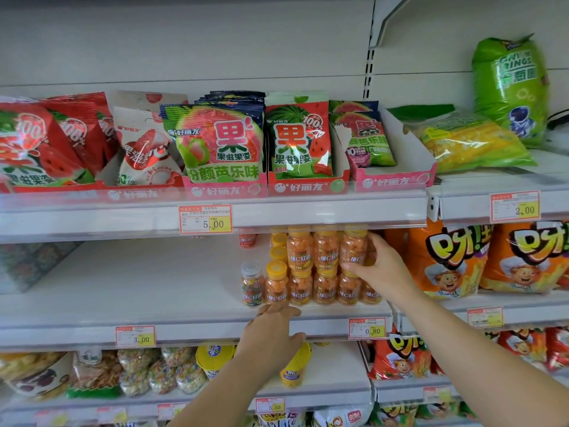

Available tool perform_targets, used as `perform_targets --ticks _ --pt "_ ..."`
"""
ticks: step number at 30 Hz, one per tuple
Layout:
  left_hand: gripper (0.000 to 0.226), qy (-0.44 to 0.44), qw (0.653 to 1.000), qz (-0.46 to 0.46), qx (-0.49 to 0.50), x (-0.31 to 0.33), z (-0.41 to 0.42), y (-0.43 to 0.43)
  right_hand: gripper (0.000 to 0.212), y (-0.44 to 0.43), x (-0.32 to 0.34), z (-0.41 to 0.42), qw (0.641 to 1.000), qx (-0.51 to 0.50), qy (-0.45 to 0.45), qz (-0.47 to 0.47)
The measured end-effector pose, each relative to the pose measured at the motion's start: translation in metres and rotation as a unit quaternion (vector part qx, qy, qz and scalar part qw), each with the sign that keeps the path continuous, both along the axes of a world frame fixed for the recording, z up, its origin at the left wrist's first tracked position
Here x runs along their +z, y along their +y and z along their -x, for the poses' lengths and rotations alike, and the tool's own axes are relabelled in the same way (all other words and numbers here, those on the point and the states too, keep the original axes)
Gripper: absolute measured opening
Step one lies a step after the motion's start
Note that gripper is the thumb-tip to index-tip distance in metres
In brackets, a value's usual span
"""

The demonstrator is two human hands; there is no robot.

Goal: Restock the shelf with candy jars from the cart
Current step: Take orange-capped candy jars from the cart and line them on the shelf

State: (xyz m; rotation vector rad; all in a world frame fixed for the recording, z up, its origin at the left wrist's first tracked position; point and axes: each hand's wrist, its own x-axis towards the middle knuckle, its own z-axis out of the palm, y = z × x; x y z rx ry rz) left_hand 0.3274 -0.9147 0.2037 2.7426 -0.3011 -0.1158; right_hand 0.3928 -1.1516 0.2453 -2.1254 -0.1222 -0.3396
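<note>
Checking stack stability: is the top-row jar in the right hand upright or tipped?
Upright. The jar stands yellow cap up, label level, on the bottom-row jars, in line with its neighbours. The right hand wraps its side.

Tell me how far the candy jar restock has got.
Done: two stacked rows of orange jars stand on the middle shelf. In hand: the right hand grips a top-row jar; the left hand rests on the shelf edge. Left: the shelf's left stretch is bare; the cart isn't visible.
</note>
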Motion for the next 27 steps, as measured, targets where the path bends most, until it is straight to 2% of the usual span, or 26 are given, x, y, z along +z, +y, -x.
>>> perform_targets --ticks 9,27 --pt "0.05 -0.001 1.0 0.007 0.001 0.0 -0.001 0.0 0.06 0.002 -0.004 -0.001 1.0 -0.012 -0.019 0.011" --pt "0.048 -0.011 1.0 0.017 -0.007 0.001 0.0 0.001 0.071 -0.002 -0.005 0.014 0.999 -0.034 -0.025 0.024"
